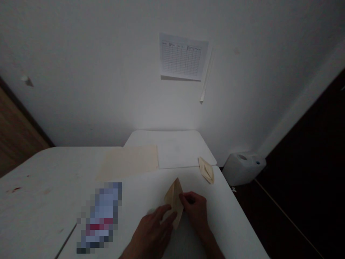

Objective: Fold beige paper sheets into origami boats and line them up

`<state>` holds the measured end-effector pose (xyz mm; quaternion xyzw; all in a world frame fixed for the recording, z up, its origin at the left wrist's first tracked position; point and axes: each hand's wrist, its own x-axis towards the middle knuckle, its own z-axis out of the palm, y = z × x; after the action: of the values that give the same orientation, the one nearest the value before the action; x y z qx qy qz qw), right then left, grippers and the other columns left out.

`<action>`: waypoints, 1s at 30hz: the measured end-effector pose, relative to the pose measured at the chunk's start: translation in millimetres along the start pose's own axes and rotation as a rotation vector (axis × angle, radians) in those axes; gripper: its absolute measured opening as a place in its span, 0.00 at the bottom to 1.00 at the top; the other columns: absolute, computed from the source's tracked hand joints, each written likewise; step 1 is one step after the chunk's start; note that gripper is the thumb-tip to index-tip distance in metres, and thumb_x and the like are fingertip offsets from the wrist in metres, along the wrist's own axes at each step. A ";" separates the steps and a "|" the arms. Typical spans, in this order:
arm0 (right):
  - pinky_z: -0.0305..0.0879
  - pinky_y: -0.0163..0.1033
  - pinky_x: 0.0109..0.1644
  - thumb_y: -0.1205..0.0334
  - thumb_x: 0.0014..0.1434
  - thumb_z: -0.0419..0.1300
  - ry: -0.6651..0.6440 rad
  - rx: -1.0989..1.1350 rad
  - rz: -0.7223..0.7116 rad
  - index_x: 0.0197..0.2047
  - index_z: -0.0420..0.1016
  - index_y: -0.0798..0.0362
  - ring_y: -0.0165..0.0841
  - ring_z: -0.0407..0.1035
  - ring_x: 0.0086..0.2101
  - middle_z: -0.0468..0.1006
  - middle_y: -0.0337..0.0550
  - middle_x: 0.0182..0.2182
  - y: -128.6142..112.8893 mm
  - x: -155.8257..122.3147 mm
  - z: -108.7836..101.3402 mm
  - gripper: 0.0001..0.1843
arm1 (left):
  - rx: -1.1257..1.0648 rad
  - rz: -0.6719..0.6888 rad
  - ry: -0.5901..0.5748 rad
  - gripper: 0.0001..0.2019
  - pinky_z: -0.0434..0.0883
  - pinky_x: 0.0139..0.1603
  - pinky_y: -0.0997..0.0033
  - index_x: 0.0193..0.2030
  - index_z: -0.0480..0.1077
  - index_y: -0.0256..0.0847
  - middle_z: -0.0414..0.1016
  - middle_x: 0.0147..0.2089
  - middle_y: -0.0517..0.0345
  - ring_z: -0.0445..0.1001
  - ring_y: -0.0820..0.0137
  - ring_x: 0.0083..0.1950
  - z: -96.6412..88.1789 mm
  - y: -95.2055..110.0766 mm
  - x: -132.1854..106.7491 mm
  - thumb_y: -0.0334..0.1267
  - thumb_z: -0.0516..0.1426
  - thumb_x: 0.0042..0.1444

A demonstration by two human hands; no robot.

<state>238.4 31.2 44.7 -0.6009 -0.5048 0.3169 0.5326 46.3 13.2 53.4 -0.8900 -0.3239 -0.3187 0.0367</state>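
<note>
A folded piece of cream paper with a pointed top stands between my hands, tilted above the white table. My right hand grips its right side with bent fingers. My left hand reaches in from the lower left, its spread fingertips at the paper's lower left edge. Whether those fingers hold the paper, I cannot tell. Past my right hand lies a smaller folded cream paper shape, out of reach of both fingers. A flat cream sheet lies further up the table.
A pixelated, blurred bottle-like object lies left of my left hand. The white folding table ends at a right edge, with dark floor beyond. A second white table stands behind it. A white plastic container sits on the floor by the wall.
</note>
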 end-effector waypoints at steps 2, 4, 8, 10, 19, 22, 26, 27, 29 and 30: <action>0.68 0.35 0.30 0.52 0.55 0.63 -0.001 0.000 0.009 0.28 0.81 0.53 0.37 0.75 0.26 0.81 0.43 0.24 -0.1 -0.4 0.7 0.14 | 0.099 0.107 -0.015 0.12 0.76 0.35 0.67 0.49 0.69 0.44 0.75 0.49 0.50 0.77 0.63 0.43 2.5 4.1 -1.4 0.31 0.51 0.59; 0.68 0.35 0.30 0.52 0.55 0.63 -0.010 0.004 0.013 0.28 0.81 0.53 0.37 0.75 0.26 0.81 0.43 0.24 -0.4 -0.9 1.2 0.14 | 0.140 0.169 0.007 0.10 0.76 0.33 0.68 0.44 0.70 0.42 0.78 0.43 0.52 0.78 0.62 0.41 6.2 5.0 -1.3 0.30 0.50 0.60; 0.68 0.35 0.30 0.51 0.55 0.63 -0.014 0.026 0.011 0.28 0.80 0.54 0.37 0.75 0.26 0.81 0.44 0.24 -0.3 -1.6 1.2 0.15 | 0.163 0.195 0.081 0.14 0.76 0.32 0.68 0.43 0.70 0.41 0.79 0.38 0.54 0.78 0.64 0.38 6.5 2.2 0.4 0.25 0.45 0.61; 0.67 0.34 0.27 0.50 0.55 0.63 -0.024 0.047 0.033 0.28 0.80 0.54 0.36 0.74 0.25 0.80 0.44 0.24 0.8 -1.6 1.3 0.16 | 0.168 0.193 0.115 0.16 0.75 0.31 0.69 0.43 0.70 0.41 0.80 0.36 0.56 0.78 0.66 0.37 3.3 0.8 1.3 0.24 0.43 0.62; 0.67 0.34 0.28 0.51 0.55 0.63 -0.017 0.019 0.029 0.28 0.80 0.54 0.36 0.74 0.25 0.80 0.43 0.24 3.1 -1.6 2.1 0.14 | 0.113 0.177 0.101 0.15 0.74 0.27 0.73 0.41 0.71 0.41 0.80 0.33 0.58 0.77 0.69 0.30 1.7 -0.7 2.7 0.26 0.44 0.63; 0.68 0.35 0.30 0.52 0.54 0.63 -0.009 0.016 0.020 0.28 0.81 0.53 0.37 0.75 0.26 0.81 0.43 0.24 1.1 -2.0 2.1 0.13 | 0.056 0.111 0.074 0.11 0.76 0.32 0.69 0.44 0.71 0.42 0.81 0.37 0.55 0.78 0.66 0.34 0.2 3.7 2.0 0.36 0.49 0.64; 0.68 0.35 0.31 0.52 0.55 0.63 -0.003 0.040 0.016 0.29 0.81 0.54 0.37 0.75 0.27 0.81 0.44 0.25 -2.3 -2.5 2.6 0.13 | -0.083 -0.195 0.121 0.12 0.74 0.31 0.74 0.47 0.71 0.42 0.79 0.41 0.54 0.78 0.70 0.34 -1.1 8.5 8.9 0.43 0.51 0.63; 0.68 0.35 0.30 0.52 0.55 0.63 -0.003 0.038 0.010 0.29 0.81 0.54 0.37 0.75 0.27 0.81 0.43 0.25 -3.1 -2.8 2.8 0.13 | -0.119 -0.311 0.111 0.11 0.71 0.28 0.76 0.43 0.72 0.43 0.78 0.38 0.55 0.76 0.72 0.30 -1.3 8.9 13.0 0.43 0.51 0.63; 0.68 0.35 0.30 0.53 0.55 0.63 0.000 0.033 0.002 0.28 0.81 0.53 0.36 0.75 0.26 0.81 0.43 0.24 -4.4 -3.7 3.4 0.13 | -0.113 -0.473 0.026 0.11 0.69 0.28 0.76 0.36 0.73 0.43 0.75 0.30 0.59 0.73 0.73 0.26 -2.1 9.0 23.5 0.44 0.52 0.62; 0.69 0.34 0.30 0.53 0.54 0.63 0.001 0.031 0.001 0.28 0.81 0.53 0.36 0.75 0.26 0.81 0.43 0.24 -4.9 -4.2 3.7 0.13 | -0.079 -0.528 -0.038 0.12 0.68 0.28 0.74 0.33 0.73 0.43 0.73 0.27 0.60 0.72 0.72 0.26 -2.9 9.0 29.3 0.45 0.53 0.61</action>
<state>232.4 28.1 47.9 -0.5931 -0.4991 0.3245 0.5420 67.3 21.5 74.3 -0.7813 -0.5327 -0.3129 -0.0884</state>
